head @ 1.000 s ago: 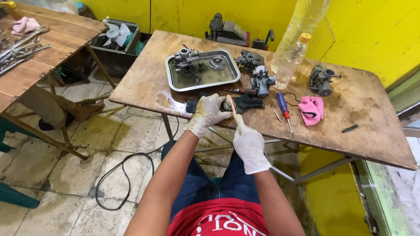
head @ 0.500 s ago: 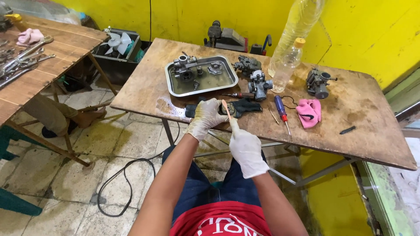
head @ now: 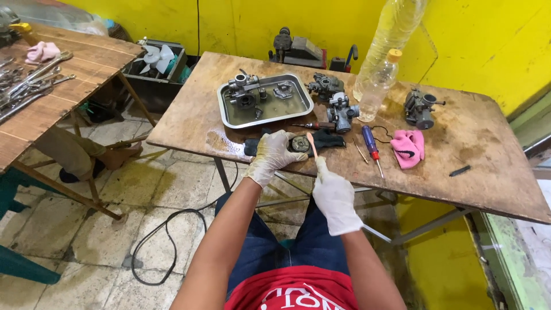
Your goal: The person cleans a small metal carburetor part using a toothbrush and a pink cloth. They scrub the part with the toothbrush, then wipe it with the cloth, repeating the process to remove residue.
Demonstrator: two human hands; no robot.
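My left hand [head: 271, 156], in a pale glove, grips a small round metal part [head: 298, 143] over a black cloth [head: 328, 139] at the near edge of the wooden table [head: 482, 172]. My right hand [head: 335, 194], in a white glove, holds a thin tan stick-like tool [head: 311, 144] whose tip points at that part. Just beyond lies a metal tray [head: 227, 115] with several engine pieces in it.
A carburetor [head: 343, 110], a plastic bottle [head: 379, 83], a blue screwdriver [head: 370, 144], a pink cloth [head: 407, 148] and another carburetor [head: 419, 108] lie on the table. A second table [head: 69, 86] with wrenches stands left. A black cable [head: 166, 235] loops on the floor.
The view has shifted a little. Both hands stay together at the table's near edge, still working the tool against the small part.
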